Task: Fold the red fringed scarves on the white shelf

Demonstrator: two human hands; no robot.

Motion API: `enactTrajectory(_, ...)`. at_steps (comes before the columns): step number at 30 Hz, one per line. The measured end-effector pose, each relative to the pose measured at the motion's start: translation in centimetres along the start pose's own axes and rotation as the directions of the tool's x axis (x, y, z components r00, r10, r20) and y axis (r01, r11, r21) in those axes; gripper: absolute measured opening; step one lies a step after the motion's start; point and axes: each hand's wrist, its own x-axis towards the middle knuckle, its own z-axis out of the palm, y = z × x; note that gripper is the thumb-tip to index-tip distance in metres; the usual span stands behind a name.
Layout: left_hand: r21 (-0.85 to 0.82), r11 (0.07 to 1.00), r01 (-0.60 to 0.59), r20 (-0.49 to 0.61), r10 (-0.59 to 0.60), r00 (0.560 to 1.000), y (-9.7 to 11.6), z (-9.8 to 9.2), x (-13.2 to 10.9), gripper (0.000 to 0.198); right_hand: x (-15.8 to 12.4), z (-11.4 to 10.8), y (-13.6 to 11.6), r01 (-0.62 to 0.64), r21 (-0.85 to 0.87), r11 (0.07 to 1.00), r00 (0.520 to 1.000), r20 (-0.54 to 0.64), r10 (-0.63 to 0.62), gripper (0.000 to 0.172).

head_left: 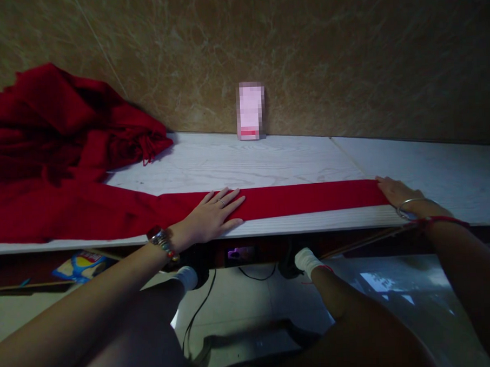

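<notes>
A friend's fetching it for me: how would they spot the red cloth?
Look along the white tabletop below the marbled wall. The red cloth is bunched at left, narrowing to a flat strip under the left hand; unlike the small pink item, it is large and fringed.

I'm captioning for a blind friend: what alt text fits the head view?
Left hand flat on a strip of red cloth, right hand at the strip's right end, on a white tabletop. More cloth lies bunched at left; a blurred pink object stands behind.
</notes>
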Motion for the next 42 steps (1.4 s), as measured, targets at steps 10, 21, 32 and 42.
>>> enactTrajectory(10, 0.078, 0.996, -0.037, -0.031, 0.040, 0.999, 1.7, -1.3, 0.9, 0.058, -1.0, -8.5, -8.4, -0.114, 0.062, 0.992, 0.989, -0.091, 0.119, 0.039)
enactTrajectory(21, 0.203, 0.945, -0.255, 0.028, 0.255, 0.966, 4.8, -2.7, 2.9, 0.047, -2.7, -8.0, -10.3, 0.343, 0.026, 0.939, 0.918, 0.202, -0.341, 0.044)
enactTrajectory(32, 0.115, 0.955, -0.272, 0.042, 0.269, 0.962, 4.0, -2.8, 2.2, 0.063, -3.7, -6.7, -9.4, 0.283, -0.059, 0.957, 0.955, 0.103, -0.276, 0.045)
enactTrajectory(42, -0.053, 0.989, -0.135, 0.007, 0.136, 0.991, 3.3, -1.8, 2.2, 0.068, -4.0, -7.1, -9.2, 0.247, -0.054, 0.968, 0.959, 0.158, -0.236, 0.044)
